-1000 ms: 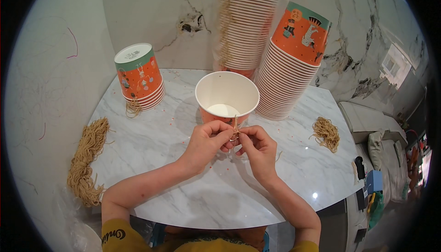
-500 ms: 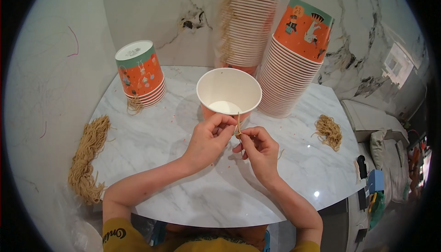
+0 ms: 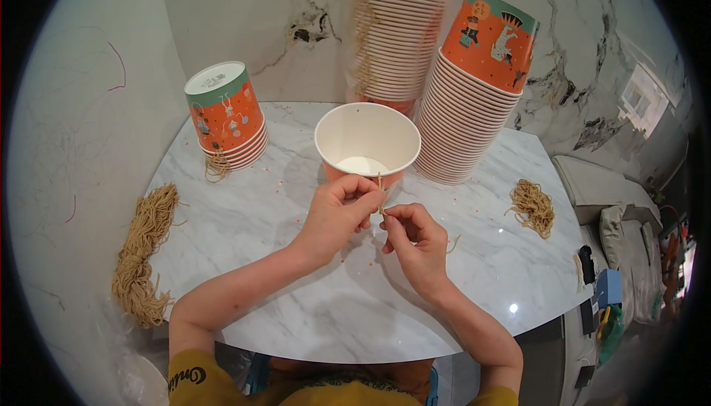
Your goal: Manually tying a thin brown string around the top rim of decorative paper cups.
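A short tan string point(image 3: 381, 182) stands up between the fingertips of my two hands, at the front of an upright orange paper bucket point(image 3: 368, 139) with a white inside. My left hand point(image 3: 337, 213) pinches the string between thumb and forefinger. Just to the right and slightly lower, my right hand point(image 3: 416, 247) is closed in a pinch on the string's lower part. My fingers partly hide the string and the bucket's front, so I cannot tell whether the string is fastened to the bucket.
Upside-down nested buckets point(image 3: 226, 117) stand at left with string at their rims. A tall nested stack point(image 3: 474, 102) leans at back right, beside a plastic-wrapped stack point(image 3: 404, 32). A string bundle point(image 3: 144, 254) lies at the left edge, a smaller string pile point(image 3: 533, 207) at right.
My fingertips have drawn closer together on the string, and less of it shows between them. My right hand has shifted slightly left. The bucket stays in front of my hands.
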The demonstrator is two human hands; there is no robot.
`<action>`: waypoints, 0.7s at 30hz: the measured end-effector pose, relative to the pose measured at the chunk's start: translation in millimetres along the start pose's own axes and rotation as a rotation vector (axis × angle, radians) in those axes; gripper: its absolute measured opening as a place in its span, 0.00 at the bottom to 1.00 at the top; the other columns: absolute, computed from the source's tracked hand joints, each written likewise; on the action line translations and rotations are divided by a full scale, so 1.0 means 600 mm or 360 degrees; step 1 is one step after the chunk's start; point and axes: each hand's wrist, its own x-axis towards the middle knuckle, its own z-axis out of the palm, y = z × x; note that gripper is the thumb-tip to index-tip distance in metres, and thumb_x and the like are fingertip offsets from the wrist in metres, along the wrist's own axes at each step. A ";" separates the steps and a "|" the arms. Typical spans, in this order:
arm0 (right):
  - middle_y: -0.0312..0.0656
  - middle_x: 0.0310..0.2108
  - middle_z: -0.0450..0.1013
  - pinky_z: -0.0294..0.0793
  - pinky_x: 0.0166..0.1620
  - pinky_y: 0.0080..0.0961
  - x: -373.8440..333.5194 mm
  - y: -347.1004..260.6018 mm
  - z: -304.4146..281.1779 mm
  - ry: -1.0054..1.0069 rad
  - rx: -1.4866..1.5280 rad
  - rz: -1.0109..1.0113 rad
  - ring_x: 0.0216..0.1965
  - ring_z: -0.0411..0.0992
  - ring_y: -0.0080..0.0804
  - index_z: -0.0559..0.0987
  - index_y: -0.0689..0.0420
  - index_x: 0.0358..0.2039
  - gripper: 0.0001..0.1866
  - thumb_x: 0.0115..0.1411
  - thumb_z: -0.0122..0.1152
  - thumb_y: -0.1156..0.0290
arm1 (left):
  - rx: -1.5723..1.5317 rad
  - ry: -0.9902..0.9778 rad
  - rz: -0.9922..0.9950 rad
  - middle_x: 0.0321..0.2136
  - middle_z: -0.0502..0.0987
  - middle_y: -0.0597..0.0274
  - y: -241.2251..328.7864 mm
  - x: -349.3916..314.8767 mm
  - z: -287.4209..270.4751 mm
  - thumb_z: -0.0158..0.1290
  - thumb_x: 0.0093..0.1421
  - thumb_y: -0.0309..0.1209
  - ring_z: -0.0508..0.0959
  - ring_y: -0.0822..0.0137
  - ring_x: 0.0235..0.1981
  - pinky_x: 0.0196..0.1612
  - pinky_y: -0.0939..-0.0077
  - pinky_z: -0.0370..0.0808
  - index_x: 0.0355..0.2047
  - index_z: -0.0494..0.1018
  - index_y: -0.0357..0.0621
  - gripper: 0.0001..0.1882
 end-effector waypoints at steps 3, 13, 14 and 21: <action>0.35 0.31 0.76 0.75 0.27 0.15 0.000 -0.001 0.000 0.0033 0.0047 0.0018 0.25 0.72 0.14 0.77 0.63 0.42 0.06 0.66 0.58 0.77 | -0.0005 0.0002 -0.0002 0.27 0.78 0.67 0.002 -0.001 0.001 0.56 0.66 0.31 0.74 0.79 0.23 0.26 0.84 0.70 0.35 0.77 0.39 0.07; 0.40 0.33 0.78 0.74 0.27 0.16 -0.002 -0.001 0.000 0.0001 0.0121 0.0091 0.27 0.74 0.18 0.77 0.65 0.44 0.07 0.68 0.57 0.77 | 0.0014 0.0028 -0.0015 0.27 0.79 0.64 0.002 0.001 -0.004 0.54 0.67 0.30 0.77 0.77 0.23 0.27 0.82 0.73 0.36 0.75 0.39 0.07; 0.40 0.33 0.78 0.72 0.26 0.15 -0.002 0.000 0.001 -0.0002 0.0137 0.0080 0.27 0.74 0.18 0.77 0.65 0.44 0.07 0.68 0.56 0.76 | 0.0009 0.0028 -0.0014 0.28 0.79 0.64 0.003 0.001 -0.005 0.54 0.67 0.30 0.77 0.77 0.23 0.27 0.82 0.73 0.36 0.75 0.39 0.07; 0.40 0.34 0.78 0.66 0.24 0.13 -0.003 -0.009 -0.005 -0.0055 0.0456 0.0277 0.26 0.76 0.21 0.76 0.63 0.46 0.09 0.70 0.52 0.73 | 0.0015 0.0035 0.0002 0.27 0.79 0.64 0.006 0.000 -0.006 0.54 0.67 0.30 0.77 0.77 0.23 0.27 0.82 0.73 0.36 0.75 0.38 0.07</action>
